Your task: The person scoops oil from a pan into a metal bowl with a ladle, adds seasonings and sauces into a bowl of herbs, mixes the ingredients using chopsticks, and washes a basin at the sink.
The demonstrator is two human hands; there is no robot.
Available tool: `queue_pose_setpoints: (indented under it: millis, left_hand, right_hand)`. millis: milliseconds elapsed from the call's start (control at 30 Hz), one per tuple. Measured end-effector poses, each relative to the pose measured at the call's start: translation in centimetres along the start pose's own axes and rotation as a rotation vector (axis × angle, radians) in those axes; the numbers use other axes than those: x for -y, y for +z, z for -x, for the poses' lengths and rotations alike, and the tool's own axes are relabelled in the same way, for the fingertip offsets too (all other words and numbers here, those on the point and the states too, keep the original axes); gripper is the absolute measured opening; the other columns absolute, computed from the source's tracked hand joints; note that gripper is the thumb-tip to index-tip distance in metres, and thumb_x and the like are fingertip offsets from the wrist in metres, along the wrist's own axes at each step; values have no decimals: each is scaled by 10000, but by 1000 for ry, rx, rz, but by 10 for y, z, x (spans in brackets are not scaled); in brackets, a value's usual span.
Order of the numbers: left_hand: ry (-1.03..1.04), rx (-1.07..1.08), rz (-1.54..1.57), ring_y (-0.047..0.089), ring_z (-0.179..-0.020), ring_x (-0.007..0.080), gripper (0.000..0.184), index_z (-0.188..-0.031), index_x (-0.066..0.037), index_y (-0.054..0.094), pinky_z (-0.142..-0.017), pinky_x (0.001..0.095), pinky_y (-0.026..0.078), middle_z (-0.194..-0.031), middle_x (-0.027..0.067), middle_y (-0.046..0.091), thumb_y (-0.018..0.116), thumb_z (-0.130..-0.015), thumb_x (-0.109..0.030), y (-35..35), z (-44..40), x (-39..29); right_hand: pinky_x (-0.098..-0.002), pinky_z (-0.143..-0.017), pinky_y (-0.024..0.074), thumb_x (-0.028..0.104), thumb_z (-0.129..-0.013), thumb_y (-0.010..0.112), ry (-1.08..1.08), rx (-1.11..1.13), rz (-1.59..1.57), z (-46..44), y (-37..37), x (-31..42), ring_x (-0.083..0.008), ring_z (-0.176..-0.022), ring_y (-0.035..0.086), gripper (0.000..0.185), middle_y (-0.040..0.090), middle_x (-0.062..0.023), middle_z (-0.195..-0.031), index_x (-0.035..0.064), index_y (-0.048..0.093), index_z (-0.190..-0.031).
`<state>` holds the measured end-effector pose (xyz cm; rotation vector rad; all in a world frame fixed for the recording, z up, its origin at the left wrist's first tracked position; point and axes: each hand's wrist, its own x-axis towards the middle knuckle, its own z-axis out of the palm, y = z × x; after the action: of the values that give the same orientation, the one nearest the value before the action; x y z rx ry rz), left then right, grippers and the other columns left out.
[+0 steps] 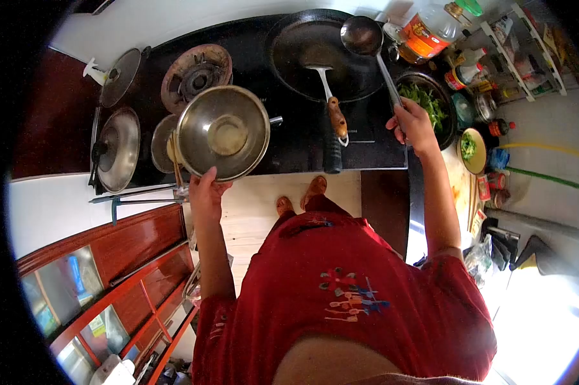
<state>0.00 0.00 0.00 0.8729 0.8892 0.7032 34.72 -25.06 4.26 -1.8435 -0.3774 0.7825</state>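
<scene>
Left fingers [210, 174] pinch the rim of a metal bowl [194, 138] while right fingers [402, 115], near leafy greens [432, 107], curl around a ladle [387, 74].

The bowl [224, 131] hides most of the left hand's [209, 187] fingers and part of the burner [190, 72] and small pan [164, 142] beyond. The right hand [414, 124] covers part of the ladle's [386, 69] handle and some greens [432, 109]. Print on the cooktop [289, 138] and the far-right bottle [429, 33] is unreadable. Things behind the near-left glass [60, 282] blur. The near edge cuts off the shirt [366, 289].
</scene>
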Motion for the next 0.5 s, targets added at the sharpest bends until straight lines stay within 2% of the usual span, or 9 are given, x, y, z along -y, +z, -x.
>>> queue_pose_setpoints:
  millis: [67, 200, 433, 500]
  left_hand:
    - [23, -25, -19, 640, -811, 206, 439, -1181, 3, 437, -595, 301, 564, -1017, 109, 600, 611, -798, -121, -11, 13, -7]
    - [72, -41, -48, 637, -800, 203, 432, -1169, 43, 429, -627, 306, 571, -1007, 146, 589, 595, -802, -115, 33, -8, -7]
    - [94, -35, -93, 629, -834, 211, 452, -1179, 43, 419, -638, 318, 568, -1059, 146, 563, 595, -812, -154, 61, -41, -8]
    - [80, 13, -225, 626, -838, 209, 449, -1183, 38, 418, -629, 314, 564, -1061, 141, 563, 592, -815, -154, 57, -59, -9]
  right_hand:
    - [-241, -369, 395, 219, -896, 488, -28, 16, 50, -10, 11, -4, -121, -402, 507, 412, 612, -117, -651, -9, 419, -1233]
    - [-251, -372, 407, 192, -886, 478, -65, -11, 220, -71, -7, 8, -124, -403, 515, 406, 614, -96, -640, -7, 413, -1234]
    - [-259, -369, 412, 188, -894, 457, 17, -17, 268, -90, -4, 17, -132, -404, 516, 401, 618, -111, -652, 5, 408, -1247]
    - [-256, -366, 411, 189, -899, 447, 30, -13, 249, -92, -4, 17, -128, -404, 514, 395, 620, -112, -655, 5, 408, -1246]
